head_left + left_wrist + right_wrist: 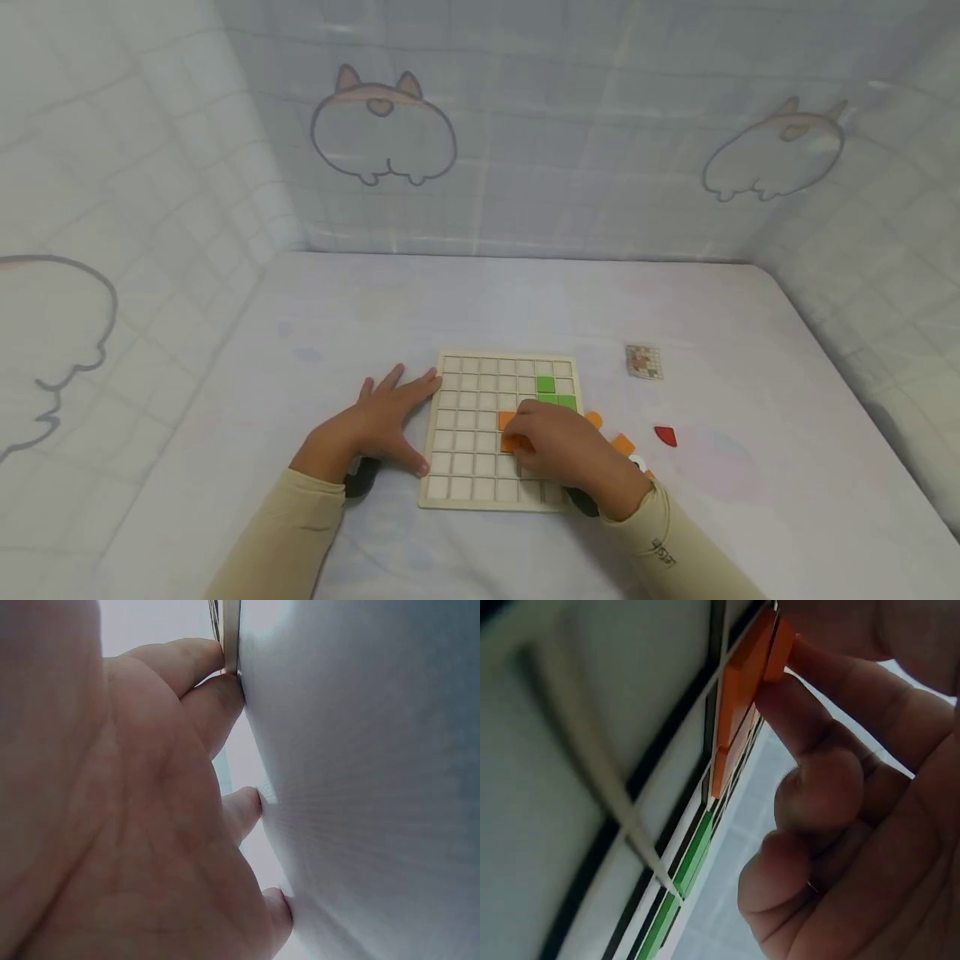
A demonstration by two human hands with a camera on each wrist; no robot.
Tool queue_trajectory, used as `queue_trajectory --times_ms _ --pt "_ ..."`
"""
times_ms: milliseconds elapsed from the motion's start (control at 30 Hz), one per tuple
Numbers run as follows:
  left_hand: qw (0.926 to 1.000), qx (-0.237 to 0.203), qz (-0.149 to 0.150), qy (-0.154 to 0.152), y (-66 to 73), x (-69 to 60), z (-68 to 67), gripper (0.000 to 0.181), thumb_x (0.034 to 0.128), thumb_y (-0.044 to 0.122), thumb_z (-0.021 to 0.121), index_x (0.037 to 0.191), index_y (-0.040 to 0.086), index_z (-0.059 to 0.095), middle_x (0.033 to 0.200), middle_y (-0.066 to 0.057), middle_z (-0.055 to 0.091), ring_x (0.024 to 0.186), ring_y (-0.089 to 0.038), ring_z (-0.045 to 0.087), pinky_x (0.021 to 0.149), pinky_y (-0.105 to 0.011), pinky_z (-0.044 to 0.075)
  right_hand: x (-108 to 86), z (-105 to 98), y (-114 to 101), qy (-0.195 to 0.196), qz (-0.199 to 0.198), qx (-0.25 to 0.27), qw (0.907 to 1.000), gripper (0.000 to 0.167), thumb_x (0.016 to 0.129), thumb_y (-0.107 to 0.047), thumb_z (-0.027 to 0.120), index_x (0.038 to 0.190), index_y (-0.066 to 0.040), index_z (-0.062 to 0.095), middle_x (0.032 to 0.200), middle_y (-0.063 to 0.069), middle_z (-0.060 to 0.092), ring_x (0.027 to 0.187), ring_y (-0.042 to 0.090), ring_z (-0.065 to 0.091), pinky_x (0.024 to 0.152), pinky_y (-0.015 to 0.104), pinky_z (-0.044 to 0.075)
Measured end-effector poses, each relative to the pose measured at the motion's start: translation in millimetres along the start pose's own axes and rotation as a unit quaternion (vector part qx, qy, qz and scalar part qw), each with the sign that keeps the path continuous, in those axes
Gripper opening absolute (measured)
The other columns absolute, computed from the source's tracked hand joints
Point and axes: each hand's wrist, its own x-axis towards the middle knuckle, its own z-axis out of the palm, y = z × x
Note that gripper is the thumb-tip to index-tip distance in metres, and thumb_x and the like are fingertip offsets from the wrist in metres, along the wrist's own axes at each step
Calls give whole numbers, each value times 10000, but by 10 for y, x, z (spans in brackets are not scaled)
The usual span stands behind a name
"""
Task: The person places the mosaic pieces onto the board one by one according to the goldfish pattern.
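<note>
A pale wooden grid board (465, 440) lies on the table between the hands. My left hand (382, 421) is spread at its left side, with the thumb and a fingertip against the edge; the left wrist view shows fingertips touching the board's side (230, 634) and the cloth. Over the right part of the board, my right hand (562, 442) pinches an orange tile (781, 651). That tile is close beside other orange tiles (744, 675) in the grid. Several green tiles (545, 384) sit in the upper right cells; the hand hides some cells.
Right of the board lie an orange rounded piece (594, 419), an orange square (623, 444), a white piece with a dark mark (637, 463) and a red quarter-round piece (665, 435). Farther back is a small patterned card (644, 362). Printed cloth walls enclose the table's back and sides.
</note>
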Motion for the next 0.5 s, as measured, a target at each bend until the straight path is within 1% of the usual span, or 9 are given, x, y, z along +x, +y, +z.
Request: queue_trajectory --times_ms 100,167,267,367,433,500 --pt "10000 1 17 -52 17 0 -4 1320 543 524 967 1627 277 256 1710 86 160 1587 -373 -53 1207 -697 -76 20 1 -8 4 41 -53 10000 180 872 -144 745 1015 -244 789 895 -132 571 741 41 512 674 212 473" --pt "10000 -11 -12 -63 25 -5 -10 1318 543 514 970 1626 278 257 1710 90 158 1588 -364 -59 1209 -691 -79 32 -7 -13 -6 -29 -2 10000 178 876 -148 752 1013 -252 794 897 -134 578 746 37 520 674 210 479" --pt "10000 -54 -9 -48 21 -13 -13 1320 540 500 974 1626 263 262 1712 74 160 1586 -375 -64 1203 -699 -84 51 -16 -19 -113 -179 177 9996 177 887 -151 750 1020 -256 799 915 -133 597 761 29 536 695 210 497" --pt "9999 -59 -49 -68 21 -6 -18 1328 533 501 975 1626 274 257 1711 85 155 1587 -367 -71 1205 -693 -91 58 -25 -14 -241 -261 358 9987 191 894 -138 739 1037 -250 798 935 -135 611 785 23 548 727 216 513" --pt "9999 -45 -68 -70 19 1 -21 1331 528 503 976 1626 280 258 1710 92 156 1588 -362 -72 1206 -691 -92 46 -35 5 -244 -272 420 9984 216 897 -129 731 1060 -255 797 953 -140 624 809 21 555 753 220 519" --pt "10000 -40 -50 -74 10 7 -24 1333 528 508 975 1627 272 258 1711 83 158 1587 -369 -67 1203 -699 -86 23 -63 31 -164 -300 461 9984 231 908 -121 721 1074 -262 798 975 -143 650 843 23 573 768 226 526"
